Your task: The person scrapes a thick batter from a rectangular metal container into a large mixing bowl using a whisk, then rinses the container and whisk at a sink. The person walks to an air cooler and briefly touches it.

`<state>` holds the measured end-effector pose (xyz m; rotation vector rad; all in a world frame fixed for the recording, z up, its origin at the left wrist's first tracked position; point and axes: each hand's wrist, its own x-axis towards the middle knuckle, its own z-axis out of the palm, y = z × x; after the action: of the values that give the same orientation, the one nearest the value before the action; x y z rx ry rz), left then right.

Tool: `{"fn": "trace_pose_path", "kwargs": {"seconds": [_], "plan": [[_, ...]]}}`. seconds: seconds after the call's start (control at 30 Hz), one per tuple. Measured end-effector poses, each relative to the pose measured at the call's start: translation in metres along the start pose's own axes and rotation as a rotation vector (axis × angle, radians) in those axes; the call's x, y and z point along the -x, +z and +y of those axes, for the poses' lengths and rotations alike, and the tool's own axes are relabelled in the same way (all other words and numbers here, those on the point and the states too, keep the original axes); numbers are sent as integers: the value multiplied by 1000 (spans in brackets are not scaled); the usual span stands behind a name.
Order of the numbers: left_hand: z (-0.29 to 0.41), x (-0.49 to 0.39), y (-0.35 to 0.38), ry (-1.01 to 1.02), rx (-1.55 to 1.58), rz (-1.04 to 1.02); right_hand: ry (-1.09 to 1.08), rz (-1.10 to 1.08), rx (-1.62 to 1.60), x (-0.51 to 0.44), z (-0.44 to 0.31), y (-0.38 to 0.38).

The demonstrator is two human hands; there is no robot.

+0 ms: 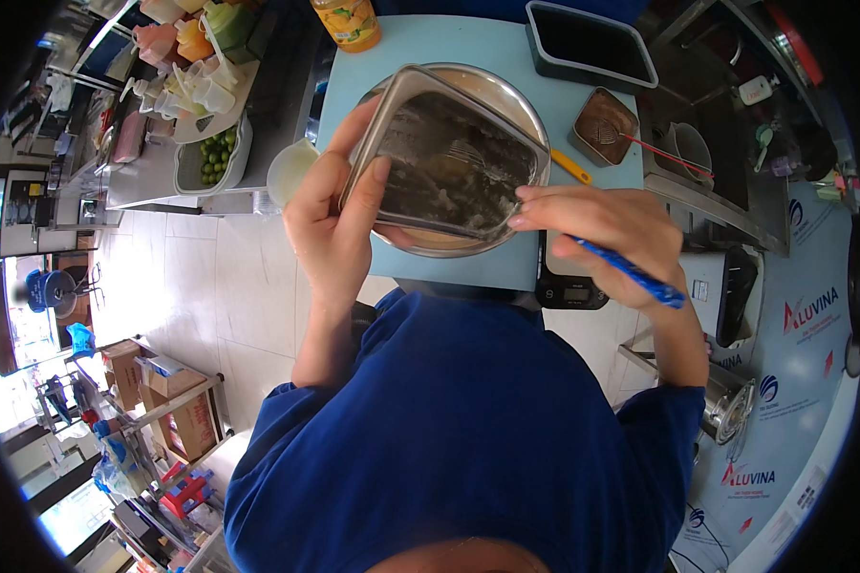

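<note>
My left hand (333, 208) grips one side of a rectangular metal pan (423, 129), thumb over its rim. The pan is tilted above a round metal bowl (512, 93) holding something pale brown; the pan hides much of it. Pale wet residue clings inside the pan, and a tined shape shows there, perhaps a reflection. My right hand (609, 229) holds a utensil by its blue handle (634, 276). Its fingertips are at the pan's near right corner, and the utensil's head is not clearly visible.
On the light-blue tabletop (430, 36) stand a jar (347, 25), a dark tub (591, 46), a brown-coated container (602, 122) with a red-handled whisk, and a yellow handle (571, 166). A digital scale (573, 292) sits at the near edge. A basket of limes (218, 157) is left.
</note>
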<state>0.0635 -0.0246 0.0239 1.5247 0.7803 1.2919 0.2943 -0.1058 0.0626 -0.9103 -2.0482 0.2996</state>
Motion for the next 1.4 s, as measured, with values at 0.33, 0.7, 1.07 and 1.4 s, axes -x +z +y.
{"fn": "trace_pose_path", "kwargs": {"seconds": [0.33, 0.7, 1.07, 1.4], "plan": [[-1, 7, 12, 410, -380, -44, -181, 64, 482, -18, -27, 43], [-4, 19, 16, 263, -71, -35, 338, 121, -41, -13, -18, 13], [-4, 20, 11, 211, 18, 71, 288, 188, -256, -5, -16, -5], [-2, 11, 7, 59, 61, 132, 203, 263, -351, 3, -18, -18]]}}
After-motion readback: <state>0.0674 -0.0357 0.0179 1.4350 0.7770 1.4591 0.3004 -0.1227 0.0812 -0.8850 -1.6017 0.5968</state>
